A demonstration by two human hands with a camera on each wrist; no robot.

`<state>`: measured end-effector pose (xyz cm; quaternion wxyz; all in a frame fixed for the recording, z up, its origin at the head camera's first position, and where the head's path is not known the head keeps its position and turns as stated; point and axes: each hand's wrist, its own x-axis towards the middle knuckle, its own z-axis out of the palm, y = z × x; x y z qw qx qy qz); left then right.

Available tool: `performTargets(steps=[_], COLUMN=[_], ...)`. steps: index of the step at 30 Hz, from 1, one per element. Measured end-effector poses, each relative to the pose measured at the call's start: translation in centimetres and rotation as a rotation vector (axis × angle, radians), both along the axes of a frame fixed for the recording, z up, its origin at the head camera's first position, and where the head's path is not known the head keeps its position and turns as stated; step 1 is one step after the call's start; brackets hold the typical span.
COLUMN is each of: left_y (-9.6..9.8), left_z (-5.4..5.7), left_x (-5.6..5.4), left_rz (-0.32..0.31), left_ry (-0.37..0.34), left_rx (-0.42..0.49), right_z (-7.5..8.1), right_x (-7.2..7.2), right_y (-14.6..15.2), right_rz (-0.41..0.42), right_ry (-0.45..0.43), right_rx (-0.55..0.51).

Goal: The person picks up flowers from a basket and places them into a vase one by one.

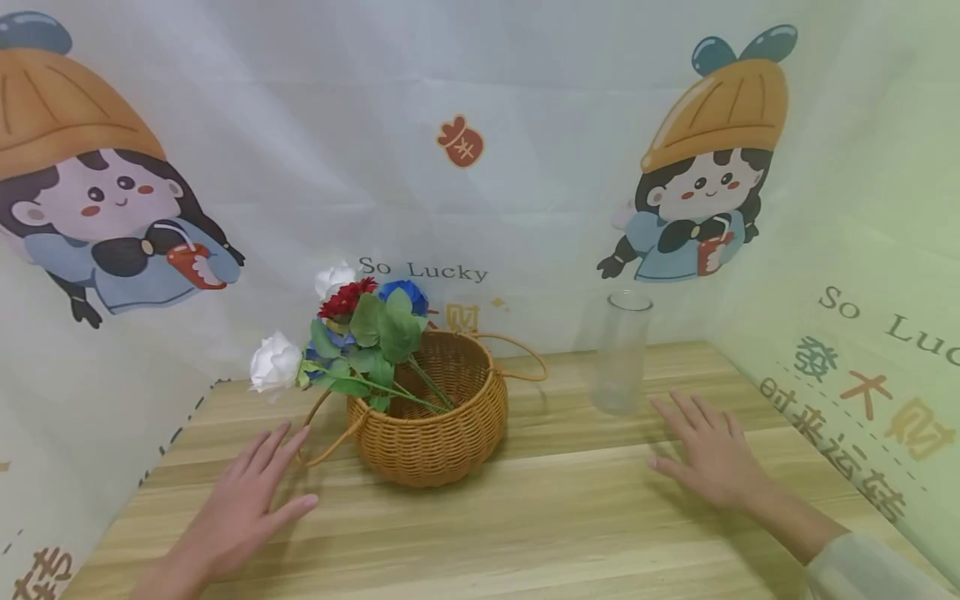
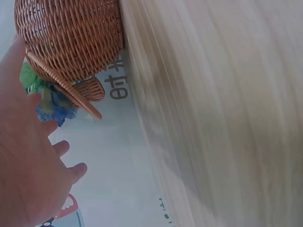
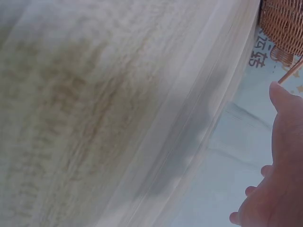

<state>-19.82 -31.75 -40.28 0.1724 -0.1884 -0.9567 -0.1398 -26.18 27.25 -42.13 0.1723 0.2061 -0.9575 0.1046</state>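
A round wicker basket (image 1: 431,442) with looped handles stands left of centre on the wooden table. Artificial flowers lean out over its left rim: a white rose (image 1: 275,363), another white bloom behind, a red flower (image 1: 348,297) and blue flowers (image 1: 405,296), with green leaves and stems reaching inside. My left hand (image 1: 243,500) is spread, fingers extended, near the basket's left handle (image 1: 330,450). At the right, a clear glass vase (image 1: 621,354) stands upright. My right hand (image 1: 708,454), fingers spread and holding nothing, is just right of the vase's base.
The wooden table (image 1: 465,542) meets a pale printed cloth (image 1: 525,167) at the back and sides, decorated with cartoon figures and lettering. In the left wrist view the table's surface (image 2: 227,118) fills the right side.
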Motion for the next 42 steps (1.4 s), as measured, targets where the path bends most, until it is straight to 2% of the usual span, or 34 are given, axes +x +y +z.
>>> performTargets(steps=[5,10,13,20,29,42], left_y=[0.9,2.0,2.6,3.6,4.6,7.2], left_z=[0.1,0.3,0.3,0.1,0.2,0.8], left_x=[-0.2,-0.6,-0.8,-1.0,-1.2,-2.3], left_rz=[-0.021,-0.018,-0.022,-0.039,-0.053,-0.113], left_ry=[0.042,0.049,0.065,0.112,0.14,0.224], left_rx=[0.035,0.071,0.072,0.072,0.1,0.141], right_z=[-0.2,-0.3,-0.3,-0.2,-0.2,-0.2], right_x=[-0.6,-1.3,-1.6,-2.2,-3.1,-4.3], right_y=[-0.1,-0.2,-0.3,-0.2,0.3,-0.6], right_rz=[-0.009,-0.008,-0.007,-0.036,-0.063,-0.05], right_ry=[-0.003,0.025,0.048,0.029,0.069,0.063], right_rx=[-0.025,-0.041,-0.059,-0.105,-0.133,-0.306])
